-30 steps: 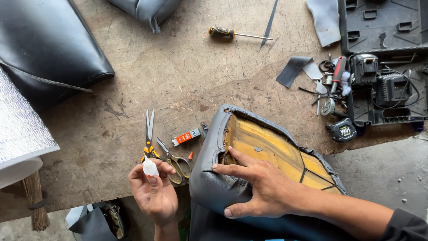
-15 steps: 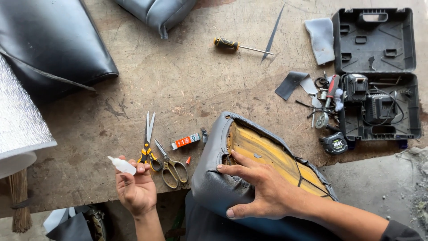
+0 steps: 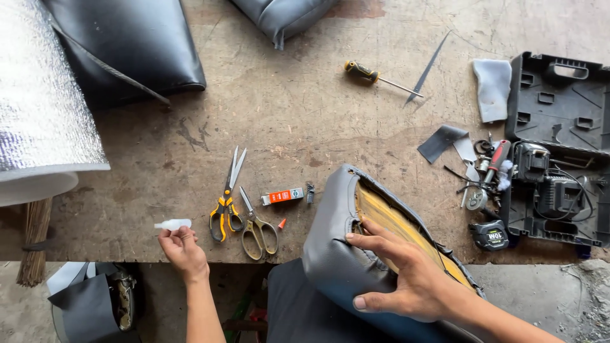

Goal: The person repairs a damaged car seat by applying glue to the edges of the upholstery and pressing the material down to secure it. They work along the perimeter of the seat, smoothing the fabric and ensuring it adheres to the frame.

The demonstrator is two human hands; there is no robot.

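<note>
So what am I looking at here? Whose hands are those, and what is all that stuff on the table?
The picture comes from a camera worn on a person's head, looking down at their own two hands and a wooden workbench. The left hand pinches a small white squeeze bottle. The right hand presses flat on a grey seat cover with yellow foam showing inside. Between the hands lie yellow-handled scissors and smaller brass-coloured scissors. Farther off are a screwdriver, a tape measure, an open black tool case and a silver foil roll.
</note>
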